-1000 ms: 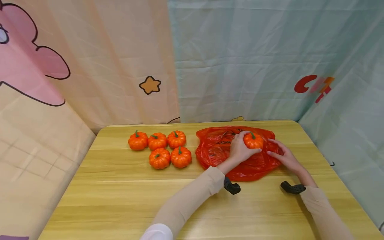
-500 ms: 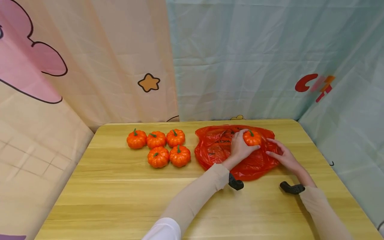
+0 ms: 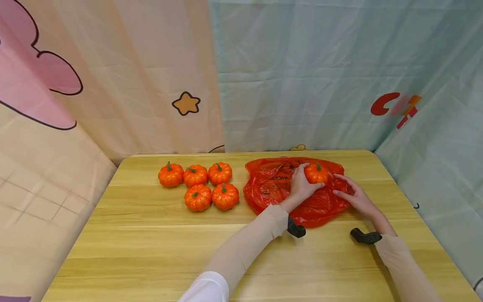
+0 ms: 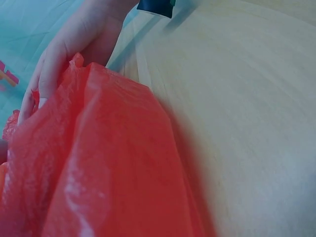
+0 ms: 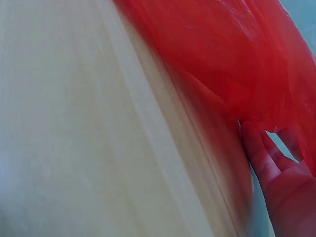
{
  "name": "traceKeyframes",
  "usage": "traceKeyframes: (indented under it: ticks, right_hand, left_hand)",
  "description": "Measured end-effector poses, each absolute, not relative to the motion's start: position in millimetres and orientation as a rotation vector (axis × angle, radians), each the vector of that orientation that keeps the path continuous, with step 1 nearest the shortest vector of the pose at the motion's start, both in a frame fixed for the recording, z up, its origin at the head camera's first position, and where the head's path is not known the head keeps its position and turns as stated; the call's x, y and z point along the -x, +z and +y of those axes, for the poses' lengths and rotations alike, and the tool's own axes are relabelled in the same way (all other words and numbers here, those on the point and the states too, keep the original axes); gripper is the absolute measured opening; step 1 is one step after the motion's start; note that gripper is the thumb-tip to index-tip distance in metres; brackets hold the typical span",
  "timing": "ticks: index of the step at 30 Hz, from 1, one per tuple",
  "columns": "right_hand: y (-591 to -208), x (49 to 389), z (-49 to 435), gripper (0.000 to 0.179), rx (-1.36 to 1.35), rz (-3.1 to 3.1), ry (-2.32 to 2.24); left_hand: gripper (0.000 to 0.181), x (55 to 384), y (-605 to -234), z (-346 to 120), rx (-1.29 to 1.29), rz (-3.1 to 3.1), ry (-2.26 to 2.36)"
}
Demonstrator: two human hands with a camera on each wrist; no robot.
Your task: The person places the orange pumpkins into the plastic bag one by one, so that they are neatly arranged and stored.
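Note:
My left hand (image 3: 302, 183) grips a small orange pumpkin (image 3: 316, 173) with a green stem, thumb at its near right side and fingers behind its left. Pumpkin and hand are over the spread red plastic bag (image 3: 269, 188), which has dark printing. At the bag's right edge, my right hand (image 3: 356, 198) holds the film, with thumb and fingers spread apart. In the left wrist view, the red bag (image 4: 113, 158) covers part of the right hand (image 4: 79, 44). The right wrist view has the right hand (image 5: 291, 192) against the bag (image 5: 212, 44), some fingers showing through it.
Left of the bag, several more orange pumpkins (image 3: 198, 198) stand grouped in two rows on the wooden table (image 3: 158, 251). Behind the table hangs a printed curtain (image 3: 294, 84). Black wrist pieces (image 3: 296, 228) stick out beside both wrists.
The gripped pumpkin has turned slightly, its stem now standing more upright. Both hands stay almost in place at the bag. The head view has shifted a little.

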State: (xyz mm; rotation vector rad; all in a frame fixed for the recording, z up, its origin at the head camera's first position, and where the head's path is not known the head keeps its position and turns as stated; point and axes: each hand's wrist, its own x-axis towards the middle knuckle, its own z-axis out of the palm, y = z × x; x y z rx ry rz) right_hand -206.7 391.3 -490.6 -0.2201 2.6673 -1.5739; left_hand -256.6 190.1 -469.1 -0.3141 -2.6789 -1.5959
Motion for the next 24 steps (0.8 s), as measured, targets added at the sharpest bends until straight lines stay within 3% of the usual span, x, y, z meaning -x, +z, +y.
traceKeyframes:
  ticks: [24]
  right_hand:
    - [-484.4,203.2,389.0,0.061,0.203,2.685,-1.548]
  left_hand:
    - [0.073,251.5,-469.9,186.0,0.265,-2.716,-1.595]
